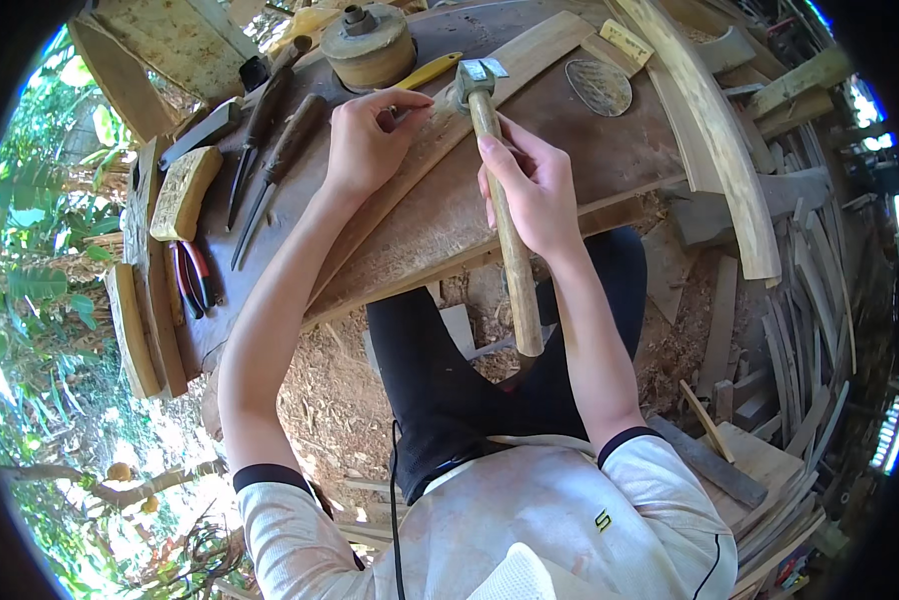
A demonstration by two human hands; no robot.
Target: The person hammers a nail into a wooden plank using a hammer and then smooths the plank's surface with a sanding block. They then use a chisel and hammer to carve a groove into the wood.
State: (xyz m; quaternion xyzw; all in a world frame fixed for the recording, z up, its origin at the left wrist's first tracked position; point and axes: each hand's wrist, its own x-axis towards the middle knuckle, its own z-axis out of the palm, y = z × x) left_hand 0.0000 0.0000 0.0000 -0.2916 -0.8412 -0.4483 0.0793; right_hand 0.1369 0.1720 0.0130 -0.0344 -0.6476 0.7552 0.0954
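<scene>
My right hand [538, 185] is wrapped round the wooden handle of a hammer [516, 255]. The hammer's metal head points away from me, above a long wooden board [405, 165] on the workbench [590, 165]. To the left of the hammer head, my left hand [368, 140] is closed in a pinch over the board. Thumb and forefinger come together close to the head; whatever they may hold is too small to make out. Just beyond my left hand lies a tool with a yellow handle [432, 70].
Long dark files [275, 170] with wooden handles and red-handled pliers [191, 278] lie on the left. A round block with a bolt [368, 50] stands at the back. A curved wooden piece [715, 130] and stacked offcuts [810, 300] fill the right.
</scene>
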